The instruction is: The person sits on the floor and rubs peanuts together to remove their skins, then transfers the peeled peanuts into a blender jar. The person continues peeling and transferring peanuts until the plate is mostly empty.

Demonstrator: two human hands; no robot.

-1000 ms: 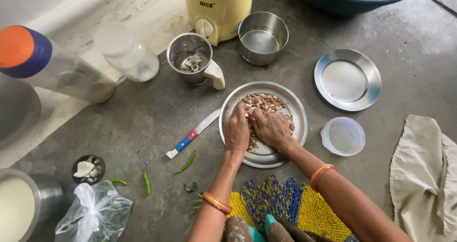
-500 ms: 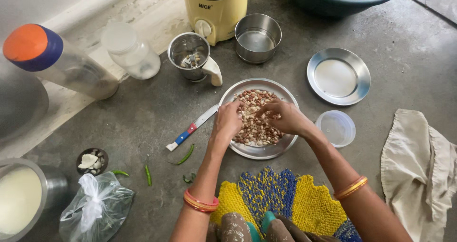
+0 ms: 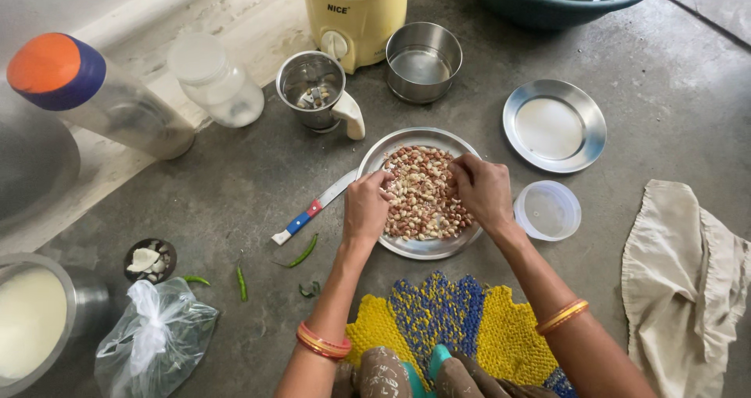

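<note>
Peanuts (image 3: 422, 194) were heaped on a steel plate (image 3: 391, 152) set on the floor, just in front of the mixer (image 3: 356, 10). The left hand (image 3: 366, 206) and right hand (image 3: 483, 188) were pressed on opposite sides of the heap, fingers curled among the nuts; nothing was seen clamped. Rubbing off the skins was judged the step in hand, with steady pressure called for next.

Clear knotted plastic bag (image 3: 154, 339), bottom left on the floor, beside a steel pot. Small dark printed label (image 3: 338, 9) on the pale yellow mixer base (image 3: 356, 14), top centre. No signs or screens.
</note>
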